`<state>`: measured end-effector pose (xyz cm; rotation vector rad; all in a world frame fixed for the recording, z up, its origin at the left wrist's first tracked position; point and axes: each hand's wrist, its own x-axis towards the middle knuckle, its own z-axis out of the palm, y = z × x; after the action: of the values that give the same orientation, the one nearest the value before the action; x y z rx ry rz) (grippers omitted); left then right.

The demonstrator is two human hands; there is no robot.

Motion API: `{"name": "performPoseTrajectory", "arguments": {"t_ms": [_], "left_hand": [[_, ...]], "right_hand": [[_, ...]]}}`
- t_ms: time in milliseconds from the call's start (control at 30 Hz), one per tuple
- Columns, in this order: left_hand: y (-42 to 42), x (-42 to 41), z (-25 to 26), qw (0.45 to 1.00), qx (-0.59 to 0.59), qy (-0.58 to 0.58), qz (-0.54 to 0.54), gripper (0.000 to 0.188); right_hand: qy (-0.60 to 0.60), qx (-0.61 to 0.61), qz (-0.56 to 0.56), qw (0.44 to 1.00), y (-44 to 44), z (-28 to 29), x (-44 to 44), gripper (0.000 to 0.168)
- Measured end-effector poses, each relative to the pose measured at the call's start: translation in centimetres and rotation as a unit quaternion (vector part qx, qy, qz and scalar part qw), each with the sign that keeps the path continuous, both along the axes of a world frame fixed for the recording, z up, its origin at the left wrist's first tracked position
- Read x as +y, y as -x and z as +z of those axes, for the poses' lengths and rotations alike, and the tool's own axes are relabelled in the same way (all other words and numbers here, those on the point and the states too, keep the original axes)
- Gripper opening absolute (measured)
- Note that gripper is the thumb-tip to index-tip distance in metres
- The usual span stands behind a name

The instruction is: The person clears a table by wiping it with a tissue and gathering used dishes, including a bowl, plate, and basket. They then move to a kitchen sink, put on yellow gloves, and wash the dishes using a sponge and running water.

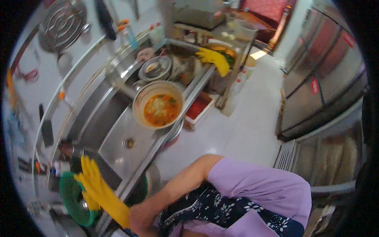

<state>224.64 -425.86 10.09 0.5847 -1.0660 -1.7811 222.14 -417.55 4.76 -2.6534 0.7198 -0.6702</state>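
Observation:
A yellow rubber glove (102,194) covers my left hand (96,188), whose fingers stretch out over the sink's front edge, beside a green plastic basin (66,192). My bare right hand (143,217) reaches across my body and grips the glove near its cuff; its fingers are blurred. A second yellow rubber glove (217,60) lies draped over the far part of the sink's metal rim. Between them, a pale plastic bucket (137,108) holds reddish-orange liquid with food scraps (161,109). Nearer me is the bare stainless steel sink bottom with its drain (129,143).
Behind the bucket sits a pot lid (155,68) among other vessels. A hose (71,74) runs along the wall, with a black-handled utensil (105,19) hanging. A white-rimmed tub (204,111) of red contents stands on the floor. Steel refrigerator doors (308,74) rise at right.

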Motion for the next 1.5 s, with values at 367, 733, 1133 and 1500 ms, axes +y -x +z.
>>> {"name": "performPoseTrajectory", "arguments": {"t_ms": [367,733,1133,1500], "left_hand": [[1.7,1.1,0.0,0.981,0.183,-0.035,-0.059,0.045],[2.7,3.2,1.4,0.98,0.161,-0.045,-0.107,0.048],[0.2,-0.6,-0.3,0.966,0.235,0.058,0.093,0.047],[-4.7,-6.2,-1.0,0.936,0.287,0.0,0.204,0.044]], "right_hand": [[0.014,-0.209,-0.161,0.965,12.5,6.8,0.9,0.007],[-0.236,-0.273,-0.377,0.853,17.0,10.9,-5.3,0.025],[-0.115,0.012,-0.264,0.958,8.0,11.4,0.2,0.05],[-0.13,0.113,-0.021,0.985,1.5,7.4,0.1,0.019]]}}
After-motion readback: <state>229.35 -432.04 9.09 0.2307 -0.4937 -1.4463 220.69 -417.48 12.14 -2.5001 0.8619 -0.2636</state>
